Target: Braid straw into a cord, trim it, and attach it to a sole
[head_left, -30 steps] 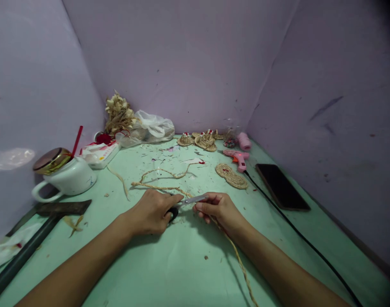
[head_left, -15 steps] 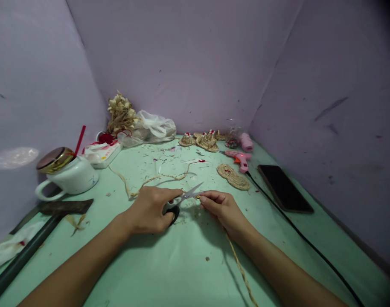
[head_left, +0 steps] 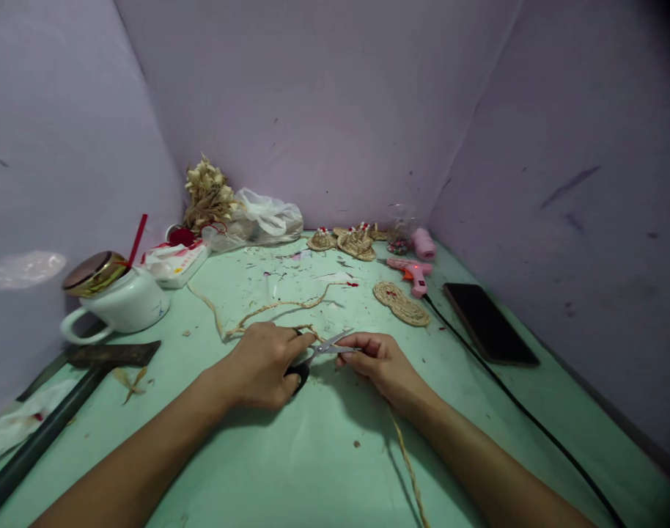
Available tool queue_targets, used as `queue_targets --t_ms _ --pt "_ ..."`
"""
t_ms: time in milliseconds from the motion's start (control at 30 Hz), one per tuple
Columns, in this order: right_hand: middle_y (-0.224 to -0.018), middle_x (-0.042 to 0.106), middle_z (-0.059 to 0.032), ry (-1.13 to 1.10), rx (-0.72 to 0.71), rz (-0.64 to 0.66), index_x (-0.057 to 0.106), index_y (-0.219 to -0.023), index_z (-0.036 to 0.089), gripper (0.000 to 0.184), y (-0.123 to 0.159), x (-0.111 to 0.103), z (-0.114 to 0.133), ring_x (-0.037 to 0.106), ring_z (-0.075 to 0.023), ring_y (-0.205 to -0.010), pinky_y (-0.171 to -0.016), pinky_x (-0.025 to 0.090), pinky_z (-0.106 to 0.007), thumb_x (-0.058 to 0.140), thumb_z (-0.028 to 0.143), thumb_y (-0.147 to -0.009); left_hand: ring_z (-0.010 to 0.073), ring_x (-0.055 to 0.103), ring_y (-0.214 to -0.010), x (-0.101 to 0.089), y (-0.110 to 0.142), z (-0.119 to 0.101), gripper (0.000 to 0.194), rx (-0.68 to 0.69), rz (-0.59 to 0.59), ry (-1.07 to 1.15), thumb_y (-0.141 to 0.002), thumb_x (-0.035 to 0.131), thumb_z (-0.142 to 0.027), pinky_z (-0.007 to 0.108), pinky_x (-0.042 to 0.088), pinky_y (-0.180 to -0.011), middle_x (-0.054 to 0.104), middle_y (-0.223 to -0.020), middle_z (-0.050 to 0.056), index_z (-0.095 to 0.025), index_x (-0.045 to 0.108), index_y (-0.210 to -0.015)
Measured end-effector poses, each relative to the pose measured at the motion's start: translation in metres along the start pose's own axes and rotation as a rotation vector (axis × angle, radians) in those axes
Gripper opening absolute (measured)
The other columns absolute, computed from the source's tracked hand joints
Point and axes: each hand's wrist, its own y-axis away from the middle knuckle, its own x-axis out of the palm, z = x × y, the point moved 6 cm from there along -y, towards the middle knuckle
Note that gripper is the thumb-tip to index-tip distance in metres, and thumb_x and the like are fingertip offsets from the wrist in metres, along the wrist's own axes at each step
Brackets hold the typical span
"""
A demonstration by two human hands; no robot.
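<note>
My left hand is closed around the black handles of a pair of scissors. The scissors' blades are slightly apart and point right, at the fingertips of my right hand. That hand pinches a braided straw cord, which hangs from under the wrist toward the near edge. More of the cord loops across the table behind my left hand, ending in a red tip. Where the blades meet the cord, my fingers partly hide it. A flat coiled straw sole shape lies beyond my right hand.
A pink glue gun with a black cable and a dark phone lie at right. On the left are a white mug and a hammer. Small straw pieces, a plastic bag and pink thread stand along the back.
The scissors' blades opened wider, then narrowed near my right fingertips. The cord hanging from my right hand has shifted slightly left. Both hands have moved only a little.
</note>
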Motion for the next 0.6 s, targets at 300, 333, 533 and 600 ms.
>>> queue_targets --t_ms 300,333,533,600 --pt "-0.055 0.057 0.0008 -0.101 0.015 0.025 0.066 -0.078 0.013 0.02 0.0006 -0.0003 -0.006 0.027 -0.0024 -0.037 -0.038 0.013 -0.02 0.062 0.023 -0.06 0.0218 0.056 -0.075 -0.0007 -0.0003 0.0029 0.051 -0.005 0.008 0.047 -0.061 0.044 -0.018 0.03 0.036 -0.061 0.061 -0.081 0.003 -0.021 0.044 -0.113" --pt "-0.054 0.057 0.001 -0.115 0.021 0.023 0.066 -0.077 0.013 0.02 0.0006 0.0 -0.0062 0.026 -0.0022 -0.037 -0.038 0.012 -0.02 0.063 0.023 -0.06 0.0214 0.056 -0.074 -0.0008 -0.0003 0.0025 0.051 -0.002 0.006 0.056 -0.061 0.044 -0.017 0.03 0.036 -0.06 0.061 -0.08 0.003 -0.021 0.045 -0.112" --pt "-0.054 0.057 0.0011 -0.17 0.028 0.026 0.064 -0.071 0.012 0.013 0.0005 0.0005 -0.0039 0.025 -0.0011 -0.035 -0.035 0.012 -0.019 0.062 0.021 -0.062 0.0189 0.055 -0.071 -0.0026 -0.0011 0.0006 0.04 0.006 -0.023 0.102 -0.061 0.043 -0.014 0.026 0.034 -0.057 0.061 -0.079 0.002 -0.021 0.049 -0.1" --pt "-0.054 0.056 0.0011 -0.182 0.02 0.033 0.063 -0.066 0.011 0.01 0.0001 0.0006 -0.0036 0.025 -0.0008 -0.035 -0.035 0.013 -0.019 0.062 0.021 -0.063 0.0174 0.055 -0.067 -0.0036 -0.0009 0.001 0.034 0.004 -0.033 0.124 -0.061 0.043 -0.012 0.025 0.033 -0.056 0.061 -0.075 0.001 -0.021 0.051 -0.092"
